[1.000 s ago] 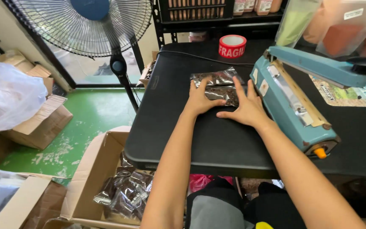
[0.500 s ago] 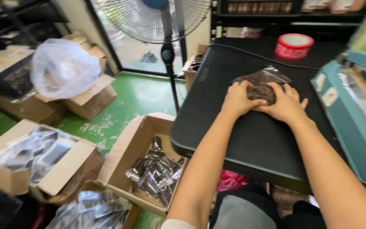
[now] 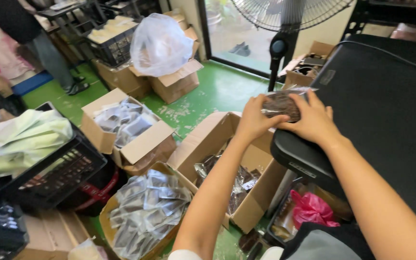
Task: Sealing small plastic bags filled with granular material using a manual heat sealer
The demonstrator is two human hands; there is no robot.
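Both hands clasp a clear pouch of dark bits at the table's left edge.

The black table (image 3: 386, 110) fills the right; below its edge an open box (image 3: 227, 159) holds like pouches, with more boxes on the green floor (image 3: 217, 91). The left hand (image 3: 253, 118) and right hand (image 3: 314, 120) curl their fingers around the pouch (image 3: 280, 102), gripping it from both sides. It looks light, soft and crinkly, the film likely slippery; the filled middle seems the surest hold, not the thin sealed rim.

Green painted floor (image 3: 217, 91), standing fan (image 3: 285, 19), daylit glass door (image 3: 227, 29).
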